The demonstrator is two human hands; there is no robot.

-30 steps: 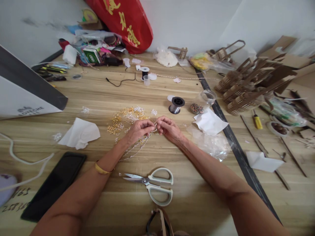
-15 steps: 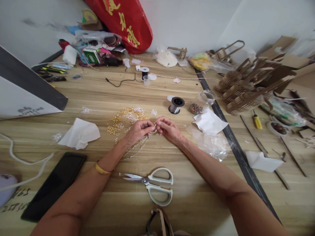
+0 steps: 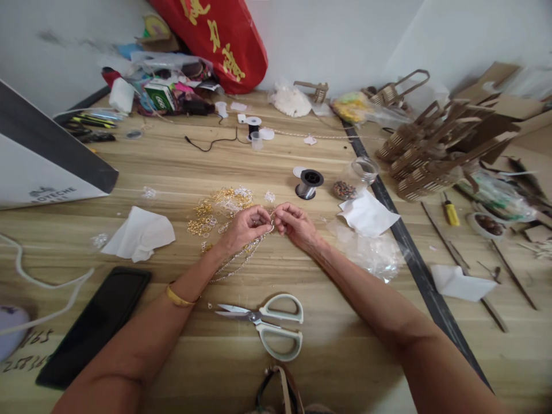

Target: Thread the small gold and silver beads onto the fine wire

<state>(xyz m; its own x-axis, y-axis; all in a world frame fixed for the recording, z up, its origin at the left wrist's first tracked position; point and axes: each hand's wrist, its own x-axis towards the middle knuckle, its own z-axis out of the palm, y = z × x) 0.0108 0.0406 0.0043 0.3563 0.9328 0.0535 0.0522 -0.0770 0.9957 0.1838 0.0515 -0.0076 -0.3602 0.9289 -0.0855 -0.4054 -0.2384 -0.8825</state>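
Close together at mid-table, my left hand [image 3: 248,228] and my right hand [image 3: 295,223] are both closed in a pinch. A silvery bead chain [image 3: 238,266] runs up from the table to the fingertips of my left hand. Between the thumb and finger of my right hand is something tiny and gold-coloured, too small to make out. Beside and behind my left hand lies a loose pile of gold and silver beads and rings [image 3: 207,215]. White-handled scissors [image 3: 280,328] rest nearer to me, blades pointing left.
A wire spool [image 3: 309,185] and a glass jar with beads [image 3: 360,175] stand behind my right hand. White paper [image 3: 368,214] and clear plastic bags [image 3: 375,256] lie to the right. At left are a black phone [image 3: 95,328], crumpled paper [image 3: 140,234] and a white box [image 3: 47,155].
The fingers of my left hand have shifted slightly, and a small gap now shows between its thumb and fingers. My right hand stays nearly in place.
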